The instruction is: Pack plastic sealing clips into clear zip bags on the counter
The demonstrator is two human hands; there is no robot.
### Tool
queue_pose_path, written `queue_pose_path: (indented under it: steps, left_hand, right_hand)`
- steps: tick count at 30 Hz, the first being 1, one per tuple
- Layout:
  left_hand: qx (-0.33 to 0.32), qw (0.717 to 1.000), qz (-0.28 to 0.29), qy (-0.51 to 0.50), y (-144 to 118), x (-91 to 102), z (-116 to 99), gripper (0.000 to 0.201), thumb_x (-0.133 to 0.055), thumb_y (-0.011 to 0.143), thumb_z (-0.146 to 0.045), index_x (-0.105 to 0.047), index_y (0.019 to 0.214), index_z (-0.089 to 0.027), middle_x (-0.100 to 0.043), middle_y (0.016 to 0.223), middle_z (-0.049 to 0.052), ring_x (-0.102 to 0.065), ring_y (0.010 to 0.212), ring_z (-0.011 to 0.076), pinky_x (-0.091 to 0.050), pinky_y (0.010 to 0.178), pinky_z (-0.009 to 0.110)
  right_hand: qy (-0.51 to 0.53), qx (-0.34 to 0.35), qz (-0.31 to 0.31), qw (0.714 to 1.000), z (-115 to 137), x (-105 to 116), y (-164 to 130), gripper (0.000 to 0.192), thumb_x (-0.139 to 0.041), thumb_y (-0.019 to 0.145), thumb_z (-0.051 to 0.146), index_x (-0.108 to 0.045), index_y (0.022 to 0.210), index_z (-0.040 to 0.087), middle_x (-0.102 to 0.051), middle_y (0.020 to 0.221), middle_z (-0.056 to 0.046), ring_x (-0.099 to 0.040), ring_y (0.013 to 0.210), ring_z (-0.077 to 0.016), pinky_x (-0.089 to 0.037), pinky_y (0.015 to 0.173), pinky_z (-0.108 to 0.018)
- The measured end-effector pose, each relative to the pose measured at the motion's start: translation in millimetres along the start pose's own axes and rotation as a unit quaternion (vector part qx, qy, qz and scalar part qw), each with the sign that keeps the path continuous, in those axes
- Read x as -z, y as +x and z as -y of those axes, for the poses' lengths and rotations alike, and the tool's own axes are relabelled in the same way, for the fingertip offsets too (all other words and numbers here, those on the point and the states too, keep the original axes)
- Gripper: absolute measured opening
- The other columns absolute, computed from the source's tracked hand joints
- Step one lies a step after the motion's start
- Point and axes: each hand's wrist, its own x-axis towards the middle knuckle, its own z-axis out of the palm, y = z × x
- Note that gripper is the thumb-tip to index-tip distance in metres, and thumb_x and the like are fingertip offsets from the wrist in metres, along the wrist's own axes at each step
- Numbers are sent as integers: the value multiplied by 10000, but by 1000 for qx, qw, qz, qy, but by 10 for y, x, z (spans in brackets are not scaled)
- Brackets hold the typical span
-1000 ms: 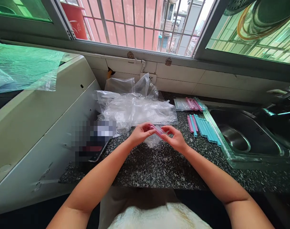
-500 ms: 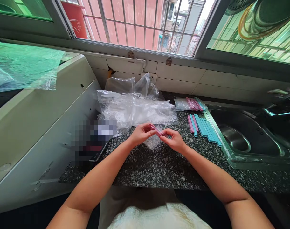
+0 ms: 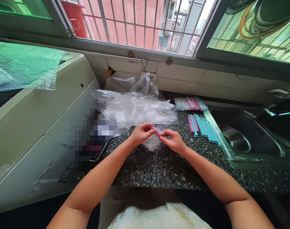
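At the middle of the frame, just left of centre, the left hand (image 3: 140, 134) is curled with its fingertips pinched on the left end of a pink clip (image 3: 155, 130). The clip runs slantwise between both hands, clamped across the top of a small clear bag (image 3: 151, 142) that hangs below it onto the speckled counter (image 3: 159, 165). Just right of centre, the right hand (image 3: 175, 141) pinches the clip's other end, fingers closed. Behind the hands lies a heap of clear plastic bags (image 3: 135, 108); further right, a row of blue and pink clips (image 3: 203, 125) sits beside the steel sink (image 3: 242, 136).
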Motion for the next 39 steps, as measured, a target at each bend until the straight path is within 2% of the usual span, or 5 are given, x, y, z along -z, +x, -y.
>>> queue_pose_path:
  steps: [12,39]
  left_hand:
    - [-18,999,-9,49,2,21,-60,234,-605,708,-370,-597,658,-141,-523,631,5,-460,619,109,-366,583,244]
    - [-50,998,2,46,5,30,-28,228,-583,747,-341,-593,649,-135,-510,647,1,-445,621,98,-349,593,243]
  right_hand:
    - [-9,5,-1,1000,11,-10,-1,112,-593,708,292,-620,671,190,-629,685,-18,-542,652,-145,-419,630,-272]
    - [-31,37,-7,999,7,-6,-6,91,-584,729,256,-611,695,176,-626,680,-18,-548,640,-129,-436,611,-256]
